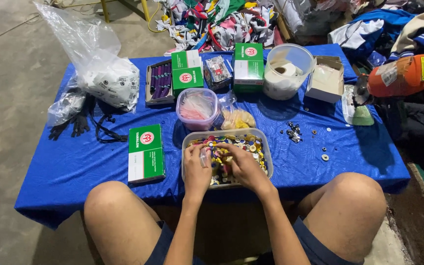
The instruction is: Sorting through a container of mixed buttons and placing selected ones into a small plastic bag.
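Reaching into a clear plastic tub (269,147) full of coloured buttons (244,143), both hands work close together over the near edge of a low table draped in blue cloth (74,167). The left hand (197,164) is curled, its fingers bent around what looks like a small clear item pinched near the thumb; what exactly it holds is too small to tell. The right hand (244,164) lies flatter, palm down, fingers loosely spread and resting on the buttons, its fingertips pointing toward the left hand; whether it grips anything underneath cannot be told. The tub sits at the table's front middle, between the person's bare knees.

Just behind the tub stands a round clear container (197,109) with pink and white contents, and beside it a small clear bag (237,118) of yellowish pieces. A green and white box (145,153) lies left of the tub. Further back are two more green boxes (187,72), an open box of purple spools (159,82), a tall clear bucket (288,71) holding white tape rolls, and an open white carton (326,78). A large plastic bag (105,73) of white pieces rests at the left rear, with black straps (99,125) beside it. A few loose buttons and small metal parts (294,131) lie on the cloth right of the tub.
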